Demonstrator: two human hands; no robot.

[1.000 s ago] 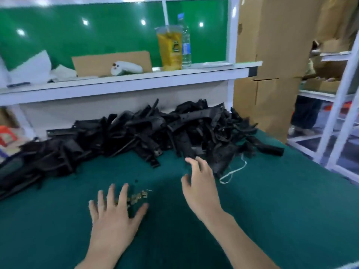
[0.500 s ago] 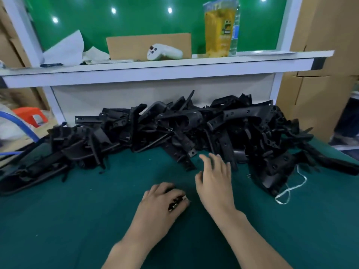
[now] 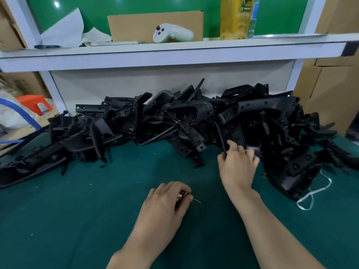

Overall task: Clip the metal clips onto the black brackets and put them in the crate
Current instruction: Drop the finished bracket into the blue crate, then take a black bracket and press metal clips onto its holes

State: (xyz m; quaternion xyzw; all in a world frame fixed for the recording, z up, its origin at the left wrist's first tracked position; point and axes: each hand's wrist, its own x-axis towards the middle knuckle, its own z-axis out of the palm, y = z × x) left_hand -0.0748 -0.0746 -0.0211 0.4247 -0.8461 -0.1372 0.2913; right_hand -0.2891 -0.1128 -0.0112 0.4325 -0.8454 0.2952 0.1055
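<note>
Left grip (image 3: 165, 202): a bare hand, the back of it smooth, with round knuckles in a row
Right grip (image 3: 238, 167): a bare hand as well, with slim fingers and a short thumb
Left arm (image 3: 136, 247): bare all the way from the wrist to the edge of view, thin at the wrist and wider lower down
Right arm (image 3: 272, 230): bare too, long and slim, smooth all along
Nails: too small and blurry to tell
Rest of the person: out of view

We've got open green table (image 3: 68, 220) up front, but the bracket pile (image 3: 174, 123) walls off the back under the shelf (image 3: 174, 55).
</note>
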